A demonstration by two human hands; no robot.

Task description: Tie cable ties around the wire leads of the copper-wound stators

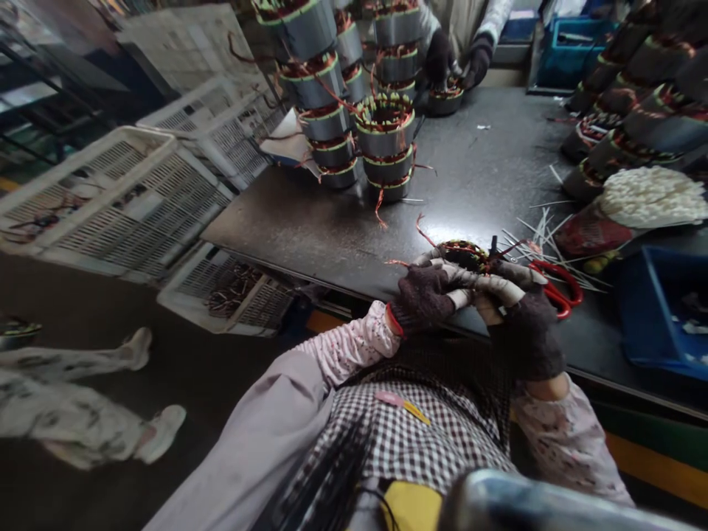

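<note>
A motor stator (465, 252) with copper windings lies at the near edge of the dark table, its lead wires sticking out to both sides. My left hand (425, 293), in a dark glove with pale covered fingertips, grips its left near rim. From the right, my right hand (523, 317), gloved the same way, has its fingers curled on the near right rim. The fingers of both hands meet in front of the stator and hide its near side. Just right of my right hand, red-handled scissors (561, 289) lie on the table.
Stacked stators (387, 140) stand at the back left, more stators (658, 122) at the right. Loose white sticks (545, 228), a bundle of white tubes (653, 195) and a blue bin (664, 310) are on the right. A co-worker's gloved hands (476, 59) handle another stator. White crates (133, 199) stand left.
</note>
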